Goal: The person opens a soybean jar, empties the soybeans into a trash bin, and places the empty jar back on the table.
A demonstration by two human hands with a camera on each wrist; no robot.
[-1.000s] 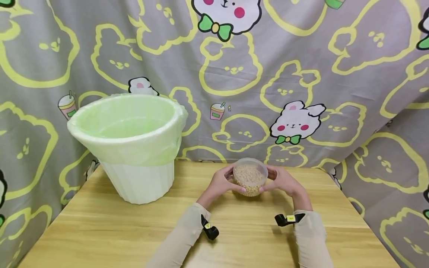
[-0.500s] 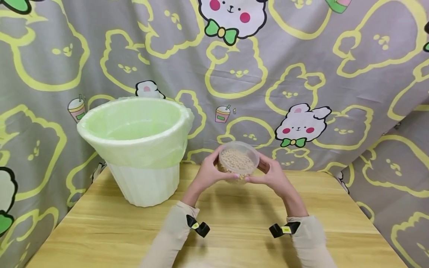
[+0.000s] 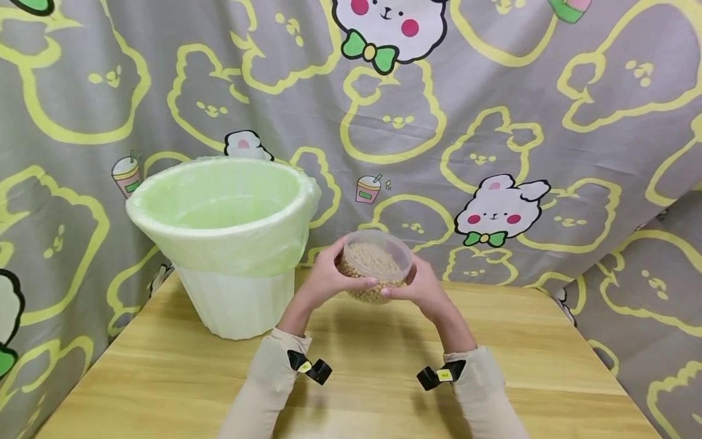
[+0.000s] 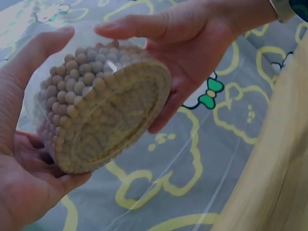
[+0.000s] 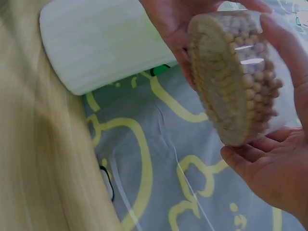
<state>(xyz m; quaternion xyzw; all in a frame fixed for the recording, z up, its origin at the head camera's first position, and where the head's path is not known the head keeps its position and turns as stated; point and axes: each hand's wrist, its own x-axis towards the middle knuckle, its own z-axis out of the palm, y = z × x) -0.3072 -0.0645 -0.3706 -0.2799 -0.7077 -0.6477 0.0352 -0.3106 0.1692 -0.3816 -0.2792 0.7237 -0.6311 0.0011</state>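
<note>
Both hands hold a clear tub (image 3: 375, 266) of small tan beans in mid-frame of the head view, lifted clear of the table (image 3: 351, 378). The left hand (image 3: 323, 280) cups the tub's left side and the right hand (image 3: 419, 286) its right, fingers curled round the wall and thumbs over the near edge. The wrist views show the tub (image 4: 98, 113) gripped between the two palms, its base bare to the cameras and the beans packed against the wall. It looks open-topped from the head view, though a thin lid cannot be ruled out.

The bin (image 3: 225, 244), lined with a pale green bag, stands at the left of the frame, its rim just left of the tub and a little higher.

Judged from this, the step in hand is the carry: the tub is up and close to the bin, not yet over its mouth. A next move would call for raising the tub above the rim and keeping it level until it is over the bag, since the tub is full to near its top and a tilt too soon would spill beans on the table.
</note>
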